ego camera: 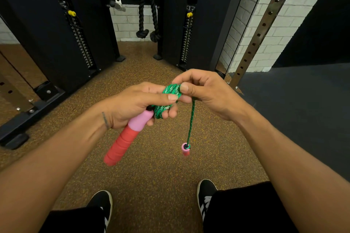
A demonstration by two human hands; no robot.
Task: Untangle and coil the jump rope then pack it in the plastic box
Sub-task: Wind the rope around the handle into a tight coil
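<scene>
At centre of frame, above the speckled brown floor (151, 168), green jump rope (171, 90) wound into a tight coil, clasped in the curled fingers (172, 114) of the left hand (132, 104) together with the pink-and-red handle (125, 138) slanting toward lower left. Just right of it, right hand (206, 92) pinching the coil's upper edge between thumb and bent fingers. Below, one loose strand hanging straight down to the second handle (185, 149).

The speckled floor (155, 172) below me lies open; only the loose handle (185, 150) of the jump rope (191, 119) dangles there, under my right hand (206, 92). Ahead, 2 black weight towers (56, 34) block the way, with a black hanging rope (147, 19) in the gap between them. A perforated steel upright (265, 28) stands at my right.
</scene>
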